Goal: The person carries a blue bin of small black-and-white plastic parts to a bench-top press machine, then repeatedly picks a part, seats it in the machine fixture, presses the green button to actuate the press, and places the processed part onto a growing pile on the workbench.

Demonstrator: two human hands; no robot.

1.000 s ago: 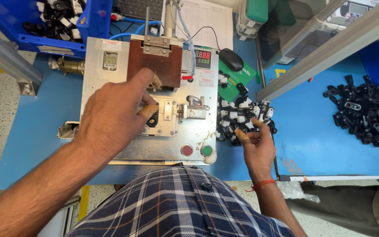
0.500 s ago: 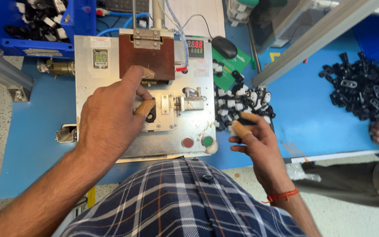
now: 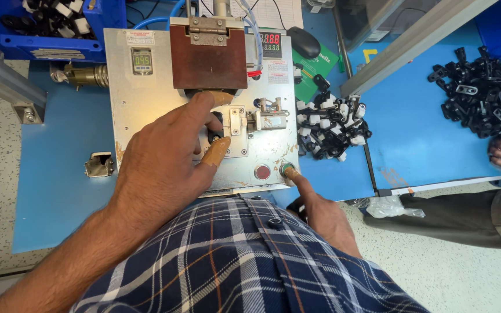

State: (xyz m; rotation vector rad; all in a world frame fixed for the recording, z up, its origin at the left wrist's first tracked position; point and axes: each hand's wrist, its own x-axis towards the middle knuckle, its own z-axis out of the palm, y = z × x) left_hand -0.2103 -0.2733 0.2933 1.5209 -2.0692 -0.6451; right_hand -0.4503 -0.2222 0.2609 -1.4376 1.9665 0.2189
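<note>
Your right hand (image 3: 320, 211) has left the pile of black-and-white parts (image 3: 331, 124) at centre right and now presses one extended fingertip on the green button (image 3: 286, 169), low on the metal fixture plate (image 3: 146, 98). Your left hand (image 3: 166, 159) stays on the fixture, fingers open, holding down a small black part (image 3: 214, 138) at frame centre.

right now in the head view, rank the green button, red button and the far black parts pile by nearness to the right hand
1. green button, touched by the right hand
2. red button, just left
3. black parts pile, far upper right
</note>
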